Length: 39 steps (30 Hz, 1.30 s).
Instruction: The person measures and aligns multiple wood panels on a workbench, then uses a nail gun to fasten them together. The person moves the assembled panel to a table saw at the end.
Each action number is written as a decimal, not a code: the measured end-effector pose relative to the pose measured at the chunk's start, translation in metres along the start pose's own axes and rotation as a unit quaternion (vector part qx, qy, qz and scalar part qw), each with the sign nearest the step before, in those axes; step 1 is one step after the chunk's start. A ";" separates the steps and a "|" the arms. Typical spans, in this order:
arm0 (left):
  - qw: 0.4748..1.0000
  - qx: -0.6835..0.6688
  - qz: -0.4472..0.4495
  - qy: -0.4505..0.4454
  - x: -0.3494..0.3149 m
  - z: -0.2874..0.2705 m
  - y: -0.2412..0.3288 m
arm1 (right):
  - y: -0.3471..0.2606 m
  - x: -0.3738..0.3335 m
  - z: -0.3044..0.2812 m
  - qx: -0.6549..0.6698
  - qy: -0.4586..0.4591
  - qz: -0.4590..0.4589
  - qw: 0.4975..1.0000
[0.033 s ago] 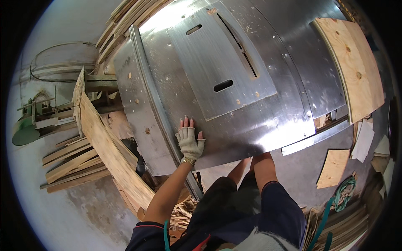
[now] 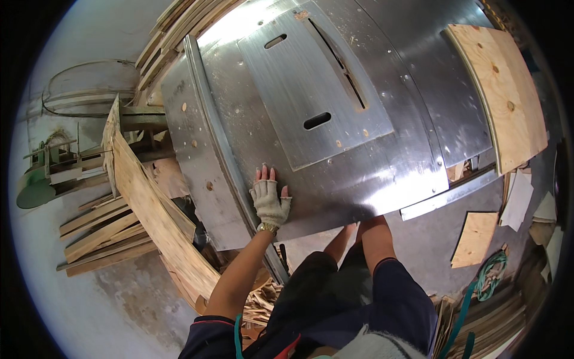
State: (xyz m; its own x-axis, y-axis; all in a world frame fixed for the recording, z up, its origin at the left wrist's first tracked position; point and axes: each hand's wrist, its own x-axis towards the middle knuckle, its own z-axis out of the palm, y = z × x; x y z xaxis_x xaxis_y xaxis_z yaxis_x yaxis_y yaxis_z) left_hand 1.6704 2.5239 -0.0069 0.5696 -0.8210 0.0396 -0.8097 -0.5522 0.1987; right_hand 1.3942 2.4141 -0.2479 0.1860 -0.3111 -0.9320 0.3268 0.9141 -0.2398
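Note:
My left hand, in a pale fingerless glove with a watch at the wrist, lies flat on the steel top of a table saw. Its fingers are stretched out and it holds nothing. Just left of it runs a long metal fence. Beyond the fingertips is a rectangular insert plate with a long narrow slot and two oval holes. My right forearm reaches under the table's near edge, so my right hand is hidden beneath the top.
A long board leans left of the saw, near stacked wood strips. At the right lies a plywood sheet. A smaller plywood piece and a coiled green rope are on the floor. Wood scraps lie below the near edge.

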 end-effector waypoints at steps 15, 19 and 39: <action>0.998 0.030 -0.013 0.059 0.010 0.022 0.013 | -0.150 -0.201 -0.144 0.046 0.067 -0.205 0.975; 0.993 -0.056 -0.102 -0.001 -0.011 0.003 0.064 | -0.268 -0.216 -0.184 0.079 0.035 -0.337 0.937; 0.838 -0.469 -0.268 0.073 -0.122 -0.015 0.305 | -0.471 -0.185 -0.090 0.126 0.028 -0.099 0.987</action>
State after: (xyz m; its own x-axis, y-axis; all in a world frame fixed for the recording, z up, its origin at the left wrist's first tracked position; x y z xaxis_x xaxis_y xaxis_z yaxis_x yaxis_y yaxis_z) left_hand 1.3565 2.4579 0.0637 0.8825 -0.4273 -0.1964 -0.0034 -0.4234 0.9059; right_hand 1.1226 2.0646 0.0126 0.0461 -0.4552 -0.8892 0.5731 0.7411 -0.3497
